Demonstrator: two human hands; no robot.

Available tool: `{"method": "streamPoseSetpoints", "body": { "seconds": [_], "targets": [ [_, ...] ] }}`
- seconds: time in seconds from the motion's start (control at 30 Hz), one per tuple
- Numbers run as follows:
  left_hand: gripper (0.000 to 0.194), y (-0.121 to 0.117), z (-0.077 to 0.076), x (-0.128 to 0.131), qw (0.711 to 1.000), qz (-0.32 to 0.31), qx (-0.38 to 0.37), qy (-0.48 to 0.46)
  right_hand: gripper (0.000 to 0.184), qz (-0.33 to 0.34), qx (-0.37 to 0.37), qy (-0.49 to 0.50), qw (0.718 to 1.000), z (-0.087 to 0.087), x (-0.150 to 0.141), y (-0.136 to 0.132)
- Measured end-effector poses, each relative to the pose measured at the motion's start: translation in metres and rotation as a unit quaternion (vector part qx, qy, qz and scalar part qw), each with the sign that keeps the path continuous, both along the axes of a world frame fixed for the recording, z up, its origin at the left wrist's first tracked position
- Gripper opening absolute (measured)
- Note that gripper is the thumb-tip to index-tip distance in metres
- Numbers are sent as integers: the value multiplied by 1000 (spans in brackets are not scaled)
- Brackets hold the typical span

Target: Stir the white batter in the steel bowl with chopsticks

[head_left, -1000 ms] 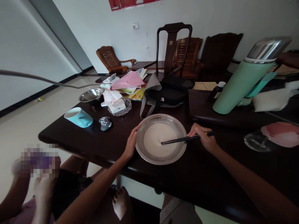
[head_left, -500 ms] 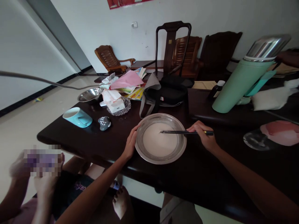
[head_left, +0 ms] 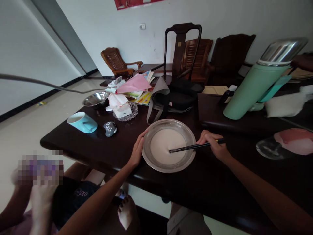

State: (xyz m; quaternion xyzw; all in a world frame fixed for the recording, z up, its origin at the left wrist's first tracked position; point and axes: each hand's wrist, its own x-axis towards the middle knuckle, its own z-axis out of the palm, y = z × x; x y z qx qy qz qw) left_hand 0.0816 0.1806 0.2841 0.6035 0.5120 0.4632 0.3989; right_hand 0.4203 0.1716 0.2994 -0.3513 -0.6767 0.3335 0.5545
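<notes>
A wide steel bowl (head_left: pixel 149 160) holding a pale whitish batter (head_left: pixel 163 143) sits near the front edge of the dark table (head_left: pixel 102 147). My left hand (head_left: pixel 137 151) is wrapped on the bowl's left rim, fingers curled over the edge. My right hand (head_left: pixel 215 145) is closed on a pair of black chopsticks (head_left: pixel 188 148), whose tips dip into the batter right of the bowl's middle.
On the table stand a light blue mug (head_left: pixel 83 122), a small grey gadget (head_left: pixel 110 128), a steel bowl (head_left: pixel 95 99), a glass dish with packets (head_left: pixel 122 111), papers, a black bag (head_left: pixel 178 96), and a green thermos (head_left: pixel 254 88). Another person sits low at the left (head_left: pixel 41 182). Wooden chairs stand behind.
The chopstick tips swung from the bowl's upper middle down toward its lower centre. My left hand stayed on the rim.
</notes>
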Motion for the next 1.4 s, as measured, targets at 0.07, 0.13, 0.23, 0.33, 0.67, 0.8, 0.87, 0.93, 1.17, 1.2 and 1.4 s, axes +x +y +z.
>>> {"method": "streamPoseSetpoints", "body": {
  "seconds": [0.07, 0.13, 0.23, 0.33, 0.67, 0.8, 0.87, 0.93, 1.17, 1.2, 1.4],
  "targets": [
    [53, 0, 1, 0, 1000, 5, 0, -1, 34, -1, -1, -47, 999, 0, -1, 0],
    [52, -1, 1, 1, 1000, 8, 0, 3, 34, -42, -5, -25, 999, -1, -1, 0],
    [53, -1, 1, 0, 1000, 1, 2, 8, 39, -38, -8, 28, 999, -2, -1, 0],
    [54, 0, 1, 0, 1000, 3, 4, 15, 35, 32, -10, -33, 999, -1, -4, -1],
    [53, -1, 3, 1, 1000, 7, -1, 14, 34, 42, -10, -45, 998, 0, -6, -3],
    [53, 0, 1, 0, 1000, 10, 2, 13, 30, -27, -6, -54, 998, 1, -6, -3],
    [53, 0, 1, 0, 1000, 7, 1, 9, 35, -31, -10, -30, 999, 1, -6, -3],
    [53, 0, 1, 0, 1000, 5, 2, 6, 35, 9, -10, -44, 999, 1, -7, -3],
    [52, 0, 0, -1, 1000, 7, -1, 4, 33, -55, -2, -41, 998, 1, -9, -3],
    [52, 0, 0, -1, 1000, 6, -1, 6, 37, -58, -3, -25, 998, 2, -8, -3],
    [53, -1, 2, 0, 1000, 12, -1, 17, 34, -36, -28, -46, 998, 5, -5, -3]
  ]
}}
